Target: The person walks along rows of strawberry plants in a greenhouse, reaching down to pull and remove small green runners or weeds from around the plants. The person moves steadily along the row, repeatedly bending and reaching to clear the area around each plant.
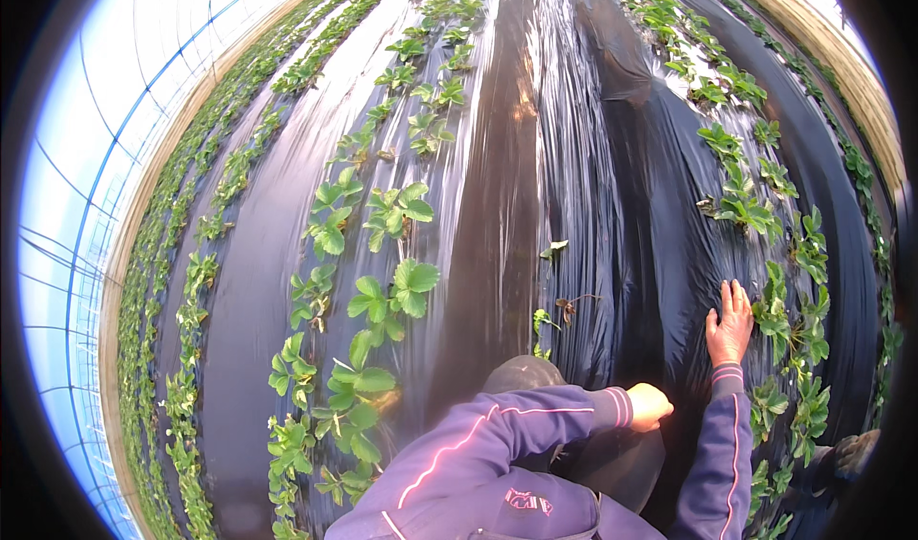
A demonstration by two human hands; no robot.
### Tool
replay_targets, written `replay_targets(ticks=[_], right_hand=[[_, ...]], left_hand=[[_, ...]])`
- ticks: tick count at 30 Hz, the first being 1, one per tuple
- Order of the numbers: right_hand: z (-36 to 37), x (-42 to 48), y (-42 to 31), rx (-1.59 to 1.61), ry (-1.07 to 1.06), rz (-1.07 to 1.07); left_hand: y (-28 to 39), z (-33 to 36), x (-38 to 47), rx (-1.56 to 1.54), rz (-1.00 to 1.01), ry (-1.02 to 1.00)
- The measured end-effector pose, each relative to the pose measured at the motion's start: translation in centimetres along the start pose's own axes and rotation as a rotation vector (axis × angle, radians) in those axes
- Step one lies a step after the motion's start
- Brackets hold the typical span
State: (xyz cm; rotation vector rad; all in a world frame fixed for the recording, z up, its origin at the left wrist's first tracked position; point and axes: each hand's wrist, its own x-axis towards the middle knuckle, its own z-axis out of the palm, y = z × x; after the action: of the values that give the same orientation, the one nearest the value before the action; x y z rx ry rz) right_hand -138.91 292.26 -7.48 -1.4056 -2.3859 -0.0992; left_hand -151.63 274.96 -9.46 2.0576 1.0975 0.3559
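My right hand (730, 326) reaches forward over the side of a raised bed covered in black plastic mulch film (678, 303). Its fingers are stretched out and the thumb stands apart; it appears to rest on the film. Just right of it grow leafy strawberry plants (773, 310) through the film. My left hand (649, 406) is bent across in front of me, above my knee (631, 461). Its fingers are curled and partly hidden, so whether anything is in them does not show.
Loose leaf cuttings (554, 249) and a withered brown stem (568, 309) lie on the film in the furrow. Another strawberry row (373, 296) runs along my left. A dirty glove or shoe (857, 454) shows at the lower right. The greenhouse wall (79, 203) curves along the far left.
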Motion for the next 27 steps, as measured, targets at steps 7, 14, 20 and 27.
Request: replay_targets(ticks=[7, 14, 20, 27], right_hand=[[-0.44, 0.04, -0.23, -0.012, -0.02, 0.013], [-0.37, 0.05, -0.17, -0.003, -0.041, 0.032], [-0.2, 0.03, 0.03, 0.008, -0.048, 0.037], [-0.69, 0.12, -0.38, -0.025, -0.04, 0.025]], left_hand=[[0.05, -0.4, -0.21, -0.008, 0.011, -0.012], [0.16, -0.54, -0.29, -0.004, 0.006, -0.015], [0.25, -0.66, -0.33, 0.005, 0.009, -0.025], [0.23, -0.67, -0.25, 0.006, 0.011, -0.041]])
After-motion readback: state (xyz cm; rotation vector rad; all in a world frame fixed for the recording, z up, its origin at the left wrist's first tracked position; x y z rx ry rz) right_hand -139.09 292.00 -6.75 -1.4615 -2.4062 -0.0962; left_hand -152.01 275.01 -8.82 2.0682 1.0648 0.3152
